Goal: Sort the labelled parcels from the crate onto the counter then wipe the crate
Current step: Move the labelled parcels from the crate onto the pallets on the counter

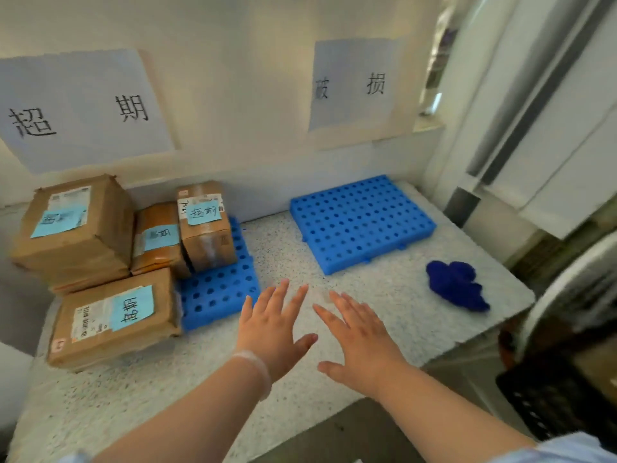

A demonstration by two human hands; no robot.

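The fingers (283, 295) of both hands are straight, slightly fanned and grasping nothing: the left hand (272, 329) and right hand (362, 342) hover palm-down, side by side, over a bare patch of the speckled stone counter (300, 248), probably between one parcel and the next. A clear, soft band (257, 365) circles the left wrist. Just left of the left fingertips lies a blue plastic pallet (217, 292), rigid and pierced with round holes, and four brown cardboard parcels sit on and beside it: a flat parcel (113, 317) nearest, a small taped box (205, 225) beyond it, an orange-brown packet (157, 238) and a large box (73, 228) furthest left. Each bears a pale blue handwritten note, and they gather below the left wall sign (83, 108), so this looks like one sorted category. Ahead and right of the right fingertips a second holed pallet (360, 222) rests under the right wall sign (354, 85), its whole top showing. Further right, a crumpled, fuzzy dark-blue cloth (457, 285) waits on the counter, presumably for wiping. The dark lattice crate (547, 406) sits below the counter edge, behind and right of the right hand; its contents cannot be made out.
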